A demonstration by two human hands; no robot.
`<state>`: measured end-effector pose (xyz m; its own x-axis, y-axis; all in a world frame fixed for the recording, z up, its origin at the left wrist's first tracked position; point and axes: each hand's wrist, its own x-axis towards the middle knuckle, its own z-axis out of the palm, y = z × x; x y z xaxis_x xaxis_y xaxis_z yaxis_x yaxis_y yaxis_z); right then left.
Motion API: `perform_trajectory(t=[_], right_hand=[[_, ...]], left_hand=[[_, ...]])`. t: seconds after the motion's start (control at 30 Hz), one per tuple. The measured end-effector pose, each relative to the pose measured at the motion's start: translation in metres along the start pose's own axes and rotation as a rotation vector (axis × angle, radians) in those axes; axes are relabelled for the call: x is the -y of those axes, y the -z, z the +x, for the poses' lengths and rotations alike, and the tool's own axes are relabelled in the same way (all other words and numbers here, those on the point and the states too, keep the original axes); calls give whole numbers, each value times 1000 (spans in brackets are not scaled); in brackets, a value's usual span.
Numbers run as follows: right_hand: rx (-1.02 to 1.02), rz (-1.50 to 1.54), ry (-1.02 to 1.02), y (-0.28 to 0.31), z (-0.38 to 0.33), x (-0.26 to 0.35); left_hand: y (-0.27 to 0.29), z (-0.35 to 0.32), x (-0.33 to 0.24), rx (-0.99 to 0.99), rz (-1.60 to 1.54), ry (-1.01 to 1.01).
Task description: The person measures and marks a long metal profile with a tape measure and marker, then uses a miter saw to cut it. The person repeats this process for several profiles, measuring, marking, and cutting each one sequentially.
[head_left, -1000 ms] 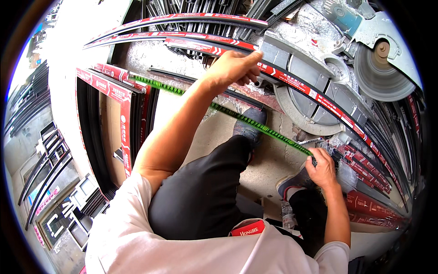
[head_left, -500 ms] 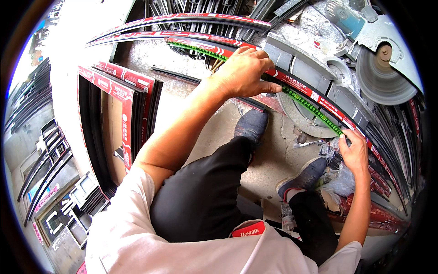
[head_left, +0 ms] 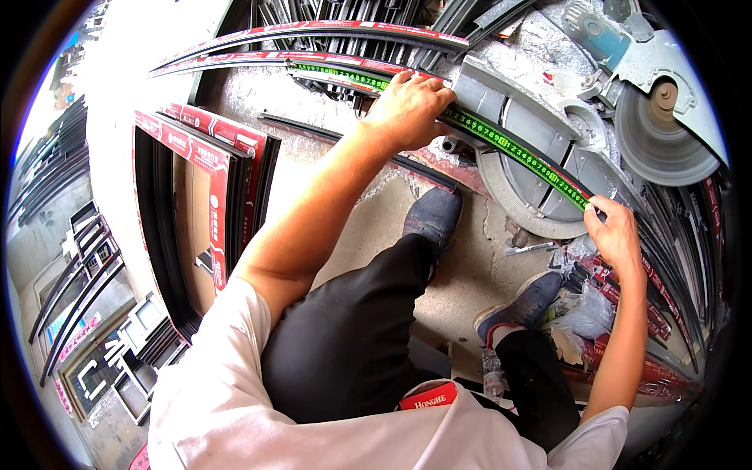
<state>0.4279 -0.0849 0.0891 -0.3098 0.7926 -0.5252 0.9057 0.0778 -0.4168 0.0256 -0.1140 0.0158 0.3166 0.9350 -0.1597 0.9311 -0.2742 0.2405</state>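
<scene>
A green measuring tape (head_left: 501, 145) is stretched along a long dark profile with red film (head_left: 329, 59) laid across the base of a chop saw (head_left: 548, 164). The tape is pressed onto the profile by the left hand (head_left: 411, 110), fingers flat and closed over it; its far end is pinched by the right hand (head_left: 615, 235). The measure appears set out; no mark or cut is visible, and the saw blade (head_left: 654, 137) is raised clear.

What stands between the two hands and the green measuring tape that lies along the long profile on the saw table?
Nothing visible does. The left hand presses directly on the green tape, and the right hand holds its other end near the saw blade. The tape lies against the profile.
</scene>
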Motion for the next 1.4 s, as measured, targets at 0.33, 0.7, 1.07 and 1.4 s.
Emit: perform_trajectory(t=[0.33, 0.7, 1.07, 1.4], right_hand=[[25, 73, 38, -2, 5, -10], [58, 80, 19, -3, 11, -7], [86, 36, -20, -3, 14, -5], [133, -58, -24, 1, 19, -12]], left_hand=[[3, 1, -1, 10, 13, 24], [-6, 0, 7, -89, 19, -17], [-14, -3, 12, -75, -2, 42], [-10, -2, 17, -81, -67, -1]])
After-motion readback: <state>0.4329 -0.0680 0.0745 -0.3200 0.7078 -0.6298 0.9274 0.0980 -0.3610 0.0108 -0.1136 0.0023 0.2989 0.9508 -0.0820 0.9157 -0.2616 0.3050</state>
